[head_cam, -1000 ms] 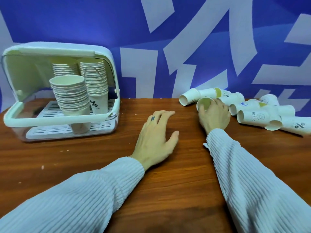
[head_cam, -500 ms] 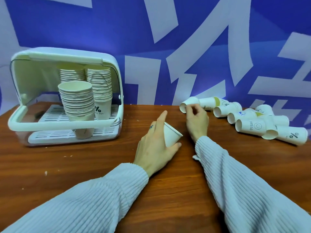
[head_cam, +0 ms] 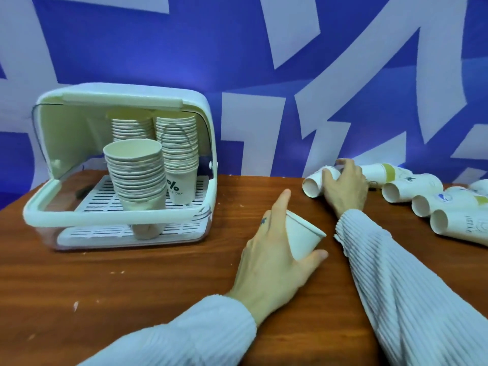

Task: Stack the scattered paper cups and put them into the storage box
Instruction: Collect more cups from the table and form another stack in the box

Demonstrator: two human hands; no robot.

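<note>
A plain white paper cup [head_cam: 303, 235] sits tilted in the left hand [head_cam: 274, 257], pinched between thumb and fingers above the wooden table [head_cam: 158, 281]. The right hand [head_cam: 344, 187] closes on a toppled cup [head_cam: 315, 182] heading the row of fallen cups [head_cam: 422, 200], which the frame edge cuts off. The storage box [head_cam: 118, 215], far left, holds three stacks.

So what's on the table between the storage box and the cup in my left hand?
Nothing but bare wooden table, going by the head view: the storage box sits left, the held cup in the left hand right.
</note>
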